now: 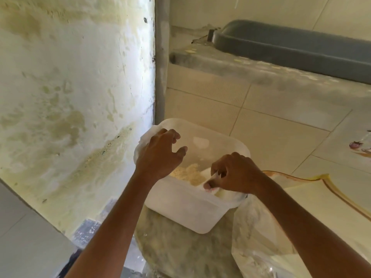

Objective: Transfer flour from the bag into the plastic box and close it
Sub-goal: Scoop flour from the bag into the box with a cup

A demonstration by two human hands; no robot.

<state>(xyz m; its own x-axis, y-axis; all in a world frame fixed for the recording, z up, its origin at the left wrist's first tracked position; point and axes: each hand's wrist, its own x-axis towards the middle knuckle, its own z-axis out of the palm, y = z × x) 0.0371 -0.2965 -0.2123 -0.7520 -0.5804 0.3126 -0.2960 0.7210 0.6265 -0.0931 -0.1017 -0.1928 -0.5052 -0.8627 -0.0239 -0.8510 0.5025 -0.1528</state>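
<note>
Right hand [234, 174] is where the action is: its fingers are curled tight around something thin and white, pinched right over the near right corner of the plastic box [192, 209]. It looks like the mouth or edge of the flour bag [222, 194], which is bunched up and draped over the rim there, but honestly it's too crumpled to say for sure. Left hand [160, 152] sits at the far left corner of the box, fingers loosely bent, thumb sticking out. It seems to be on more of that thin white plastic hanging over the rim, but whether it's actually gripping or just resting there, can't tell.

Inside the box there's a pale yellowish heap of flour [187, 173], covering only part of the bottom from what I can see. So my guess is the pour is partway done or wrapping up, depending on how much is left in the bag, which isn't visible. No lid anywhere in view, so closing is definitely still to do.

Box itself sits on a marbled stone-looking surface [180, 251], next to a stained wall [70, 97], tiled floor [281, 137] beyond.
</note>
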